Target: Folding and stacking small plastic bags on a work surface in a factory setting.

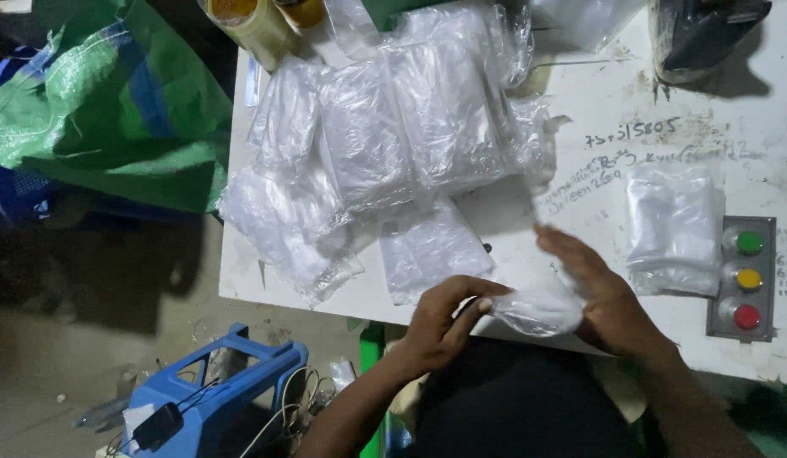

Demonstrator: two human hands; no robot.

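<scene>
My left hand (pixel 444 318) pinches one end of a small clear plastic bag (pixel 537 309) at the near edge of the white table (pixel 597 144). My right hand (pixel 593 284) lies flat against the bag's other side, fingers stretched out and blurred. A pile of filled clear plastic bags (pixel 385 144) covers the table's left half, just beyond my hands. One more stack of clear bags (pixel 675 225) rests to the right of my right hand.
A grey panel with green, yellow and red buttons (pixel 744 278) sits at the table's right. Tape rolls (pixel 257 21) and a dark machine (pixel 707 34) stand at the back. A green-blue woven sack (pixel 105 102) lies left; a blue stool (pixel 224 382) with cables stands below.
</scene>
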